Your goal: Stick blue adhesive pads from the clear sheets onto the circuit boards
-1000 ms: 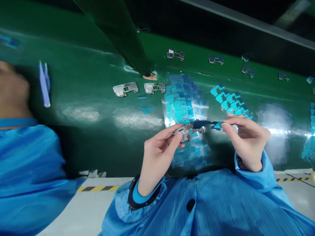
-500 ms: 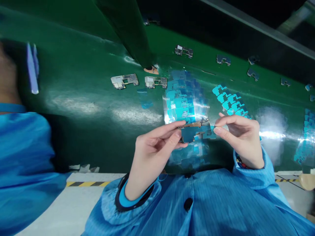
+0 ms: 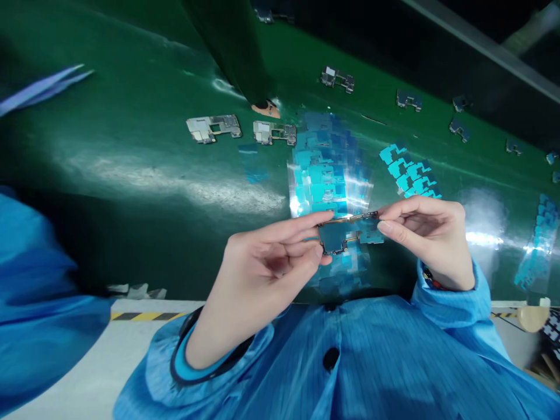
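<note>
Circuit board (image 3: 333, 239) btwn our hands, long axis L–R

It's up in front of our chest, above the green bench (image 3: 131, 239). Our L hand (image 3: 266, 256), covering more of it, pinches its L end, thumb below, fingers above. Our R hand (image 3: 431, 233) has thumb & index at the R end; can't tell if they pinch board or film. Beyond: blue film sheets (image 3: 321, 175), then two boards (image 3: 214, 128) slightly L.
</note>
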`<state>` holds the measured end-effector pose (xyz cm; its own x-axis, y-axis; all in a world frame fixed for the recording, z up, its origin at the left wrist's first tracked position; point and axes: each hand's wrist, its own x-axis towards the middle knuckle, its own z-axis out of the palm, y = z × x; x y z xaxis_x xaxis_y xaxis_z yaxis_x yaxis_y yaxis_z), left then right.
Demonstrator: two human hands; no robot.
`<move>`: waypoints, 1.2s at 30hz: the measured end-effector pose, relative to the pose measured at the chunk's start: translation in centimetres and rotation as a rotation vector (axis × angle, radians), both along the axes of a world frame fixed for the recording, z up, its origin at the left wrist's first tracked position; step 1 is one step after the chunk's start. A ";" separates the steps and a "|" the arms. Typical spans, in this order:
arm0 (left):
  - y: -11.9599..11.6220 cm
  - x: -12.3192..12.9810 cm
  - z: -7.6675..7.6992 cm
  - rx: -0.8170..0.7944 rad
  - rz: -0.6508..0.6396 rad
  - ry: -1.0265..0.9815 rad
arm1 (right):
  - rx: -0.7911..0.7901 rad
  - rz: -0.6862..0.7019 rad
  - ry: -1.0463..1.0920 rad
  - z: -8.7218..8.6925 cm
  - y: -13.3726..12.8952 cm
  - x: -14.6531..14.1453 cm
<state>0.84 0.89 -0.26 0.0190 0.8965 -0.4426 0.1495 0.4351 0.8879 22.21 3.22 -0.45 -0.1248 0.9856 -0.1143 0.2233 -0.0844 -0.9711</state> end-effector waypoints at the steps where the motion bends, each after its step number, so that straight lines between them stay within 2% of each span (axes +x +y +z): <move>1: 0.0 -0.1 0.1 0.004 -0.010 0.013 | -0.002 0.000 0.000 0.0 0.0 0.0; 5: 0.0 -0.1 0.4 0.029 -0.035 0.020 | -0.003 -0.008 -0.015 0.3 -0.2 0.1; 12: -0.1 0.2 0.5 0.058 0.010 -0.038 | 0.011 -0.062 -0.069 0.6 -0.4 -0.1; 36: 0.1 0.2 0.6 0.055 0.048 -0.055 | 0.033 -0.058 -0.065 0.7 -0.4 -0.4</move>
<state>1.07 0.98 0.32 -0.0019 0.9199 -0.3922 0.0795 0.3911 0.9169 21.77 2.81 0.26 -0.0608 0.9943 -0.0878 0.2820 -0.0673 -0.9571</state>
